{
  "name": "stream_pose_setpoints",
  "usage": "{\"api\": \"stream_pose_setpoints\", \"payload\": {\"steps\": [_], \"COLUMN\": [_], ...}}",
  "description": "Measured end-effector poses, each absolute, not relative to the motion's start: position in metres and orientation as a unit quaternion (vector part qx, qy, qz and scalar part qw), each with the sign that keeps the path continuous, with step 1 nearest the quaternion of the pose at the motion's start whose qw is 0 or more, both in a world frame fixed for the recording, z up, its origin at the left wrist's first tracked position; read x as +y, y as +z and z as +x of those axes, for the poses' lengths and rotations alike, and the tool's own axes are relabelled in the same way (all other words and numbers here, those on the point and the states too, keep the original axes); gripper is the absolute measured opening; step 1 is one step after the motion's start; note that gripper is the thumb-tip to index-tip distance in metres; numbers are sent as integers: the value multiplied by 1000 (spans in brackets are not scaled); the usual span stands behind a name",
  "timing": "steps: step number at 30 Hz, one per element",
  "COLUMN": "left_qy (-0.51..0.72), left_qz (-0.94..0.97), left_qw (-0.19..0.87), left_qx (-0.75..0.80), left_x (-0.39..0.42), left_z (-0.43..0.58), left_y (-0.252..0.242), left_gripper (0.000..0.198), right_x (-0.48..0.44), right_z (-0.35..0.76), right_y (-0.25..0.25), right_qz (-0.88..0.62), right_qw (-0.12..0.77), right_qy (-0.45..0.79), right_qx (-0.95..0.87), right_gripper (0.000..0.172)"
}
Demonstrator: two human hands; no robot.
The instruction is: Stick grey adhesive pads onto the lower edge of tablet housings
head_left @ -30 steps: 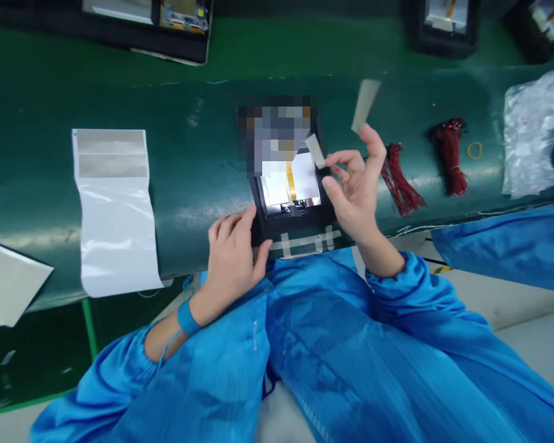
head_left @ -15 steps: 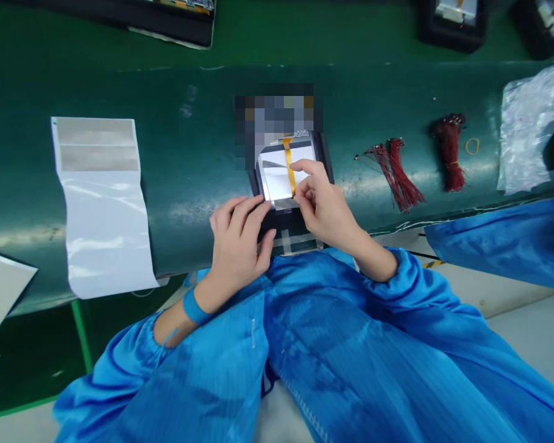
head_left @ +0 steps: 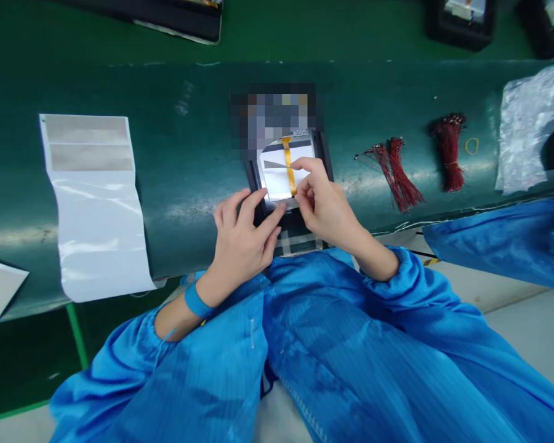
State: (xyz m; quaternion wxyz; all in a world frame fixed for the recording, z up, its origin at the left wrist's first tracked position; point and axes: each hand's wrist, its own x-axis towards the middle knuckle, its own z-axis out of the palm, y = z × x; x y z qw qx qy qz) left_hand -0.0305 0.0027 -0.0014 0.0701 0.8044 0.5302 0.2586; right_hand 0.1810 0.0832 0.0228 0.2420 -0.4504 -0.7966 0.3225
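A white panel with an orange ribbon strip across it lies in a black tray on the green bench. The far part of the tray is pixelated. My left hand has its fingers apart, with fingertips at the panel's near left corner and lower edge. My right hand is curled at the panel's right side, its index fingertip by the orange strip. The other fingers are pinched near the strip's lower end; what they hold, if anything, is hidden. A thin grey wedge shape shows beside the index fingertip.
To the left lies a white sheet with grey bands. Bundles of dark red wires, a yellow rubber band and clear plastic wrap are on the right. Black trays stand at the back. A blue sleeve shows at right.
My left hand has shifted slightly right, its index fingertip and thumb moving further onto the panel's lower edge. My right hand stays almost in place. The view has moved a little.
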Motion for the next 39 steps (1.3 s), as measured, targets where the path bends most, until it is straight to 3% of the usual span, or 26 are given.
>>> {"api": "stream_pose_setpoints", "payload": {"steps": [15,28,36,39], "left_qy": [244,240,231,212], "left_qz": [808,798,826,833], "left_qw": [84,112,109,85], "left_qx": [530,542,503,504], "left_x": [6,6,23,18], "left_z": [-31,-33,-8,-26], "left_y": [-2,-4,-1,-4], "left_gripper": [45,45,48,49], "right_x": [81,74,83,72], "right_z": [178,177,210,218], "right_y": [23,20,8,0], "right_qz": [-453,-503,-430,-334], "right_qw": [215,177,276,305], "right_qy": [305,172,225,176], "right_qx": [-810,-828,-830,-874], "right_gripper": [59,61,73,77]}}
